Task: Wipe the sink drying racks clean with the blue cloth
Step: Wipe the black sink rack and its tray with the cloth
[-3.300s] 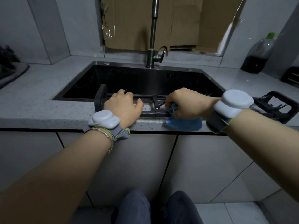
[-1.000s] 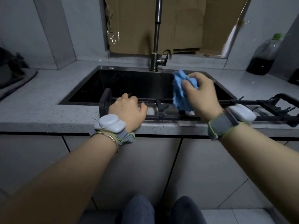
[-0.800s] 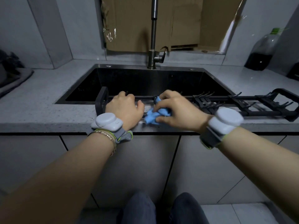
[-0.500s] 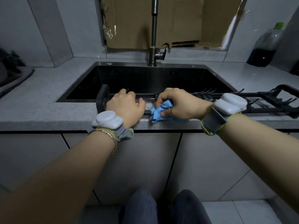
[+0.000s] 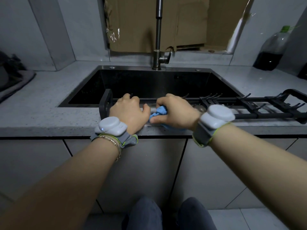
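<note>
the middle stretch of the black drying rack point(image 5: 249, 105) is covered by both hands, so where the cloth meets the bars cannot be seen. its right end runs out of the frame at the edge. most of the blue cloth point(image 5: 160, 111) is buried in the right hand point(image 5: 176, 112): one bunched lump shows between thumb and fingers, and a thin strip peeks out under the palm at the front lip of the countertop point(image 5: 41, 110). the fingertips of the left hand point(image 5: 129, 112) drop out of sight behind the rack's far rail. the basin of the sink point(image 5: 149, 80) is too dark to read its bottom. a dark heap point(image 5: 10, 75) at the far left is cut off and hard to name.

the left hand lies on the rack near its upright left end piece, fingers curled over the bars in a grip, thumb stretched toward the cloth. the right hand sits just beside it, knuckles up, fingers and thumb closed round the bunched cloth and pressing it down on the rack at the sink's front edge. the two thumbs nearly touch.

each wrist carries a grey strapped device point(image 5: 110, 126); the left also wears a thin bracelet point(image 5: 113, 140). behind the sink stands a steel faucet point(image 5: 157, 39) in front of cardboard point(image 5: 182, 22), and a plastic bottle point(image 5: 270, 52) of dark liquid stands at the right.
</note>
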Motion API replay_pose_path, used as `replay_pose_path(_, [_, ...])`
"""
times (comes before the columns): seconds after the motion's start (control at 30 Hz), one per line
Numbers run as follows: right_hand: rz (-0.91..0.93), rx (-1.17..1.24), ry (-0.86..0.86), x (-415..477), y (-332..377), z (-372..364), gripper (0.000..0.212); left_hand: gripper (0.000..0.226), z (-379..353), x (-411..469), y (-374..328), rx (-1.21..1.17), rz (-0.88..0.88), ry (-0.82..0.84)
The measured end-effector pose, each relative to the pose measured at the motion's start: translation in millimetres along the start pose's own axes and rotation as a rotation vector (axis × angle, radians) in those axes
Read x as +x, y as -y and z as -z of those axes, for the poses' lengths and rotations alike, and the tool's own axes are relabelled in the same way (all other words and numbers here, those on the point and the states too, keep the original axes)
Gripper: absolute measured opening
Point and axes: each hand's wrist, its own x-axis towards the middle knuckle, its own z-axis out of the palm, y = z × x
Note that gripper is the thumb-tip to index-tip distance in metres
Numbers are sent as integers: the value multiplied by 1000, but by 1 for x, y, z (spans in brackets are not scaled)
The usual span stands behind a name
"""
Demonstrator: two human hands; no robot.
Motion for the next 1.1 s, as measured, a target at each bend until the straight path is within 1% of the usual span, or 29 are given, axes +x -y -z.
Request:
replay_pose_path(0.03, [-5, -32, -24, 1, 1, -4, 35, 35, 0, 0, 1, -5, -4, 2])
replay_pose_path(0.1, [10, -34, -31, 1, 0, -6, 32, 32, 0, 1, 2, -6, -7, 8])
replay_pose_path(0.2, [58, 41, 63, 0, -4, 2, 19, 28, 2, 1, 2, -18, -1, 2])
replay_pose_path(0.3, [96, 9, 164, 0, -5, 21, 8, 23, 6, 1, 3, -69, 2, 9])
replay_pose_path(0.33, [95, 11, 178, -1, -6, 28, 8, 25, 8, 2, 4, -83, -6, 17])
replay_pose_path(0.37, [78, 39, 172, -2, -10, 33, 13, 28, 10, 2, 6, -84, -19, 32])
replay_pose_path(0.4, [44, 97, 126, -3, -14, 38, 17, 32, 14, 6, 8, -78, -33, 46])
replay_pose_path(0.43, [-14, 186, 29, -2, -19, 42, 20, 35, 18, 11, 9, -70, -44, 68])
replay_pose_path(0.53, [-221, 423, -463, 10, -37, 52, 21, 37, 23, 26, 8, -57, -51, 139])
replay_pose_path(0.57, [-255, 458, -548, 14, -43, 55, 20, 36, 22, 27, 5, -53, -53, 150])
replay_pose_path(0.6, [-256, 454, -544, 20, -42, 56, 18, 36, 19, 28, 5, -55, -46, 148])
replay_pose_path(0.63, [-236, 410, -475, 24, -39, 55, 17, 36, 15, 27, 5, -71, -34, 141])
replay_pose_path(0.7, [-144, 174, -255, 34, -34, 44, 14, 37, 8, 24, 7, -134, 9, 119])
replay_pose_path(0.73, [-101, 41, -148, 38, -29, 38, 17, 38, 8, 21, 9, -165, 31, 106])
replay_pose_path(0.77, [-77, -78, -63, 43, -26, 33, 19, 39, 8, 22, 9, -184, 48, 93])
replay_pose_path(0.8, [-62, -156, -11, 48, -23, 28, 16, 39, 7, 23, 10, -189, 56, 93])
replay_pose_path(0.83, [-47, -207, 14, 52, -19, 26, 15, 39, 7, 24, 9, -185, 56, 96])
replay_pose_path(0.9, [-14, -293, 30, 56, -14, 24, 27, 38, 7, 24, 8, -163, 51, 107])
replay_pose_path(0.97, [38, -345, 42, 57, -11, 25, 21, 37, 8, 23, 9, -146, 48, 104])
replay_pose_path(1.1, [118, -389, 123, 55, -18, 34, 5, 37, 9, 23, 9, -149, 40, 97])
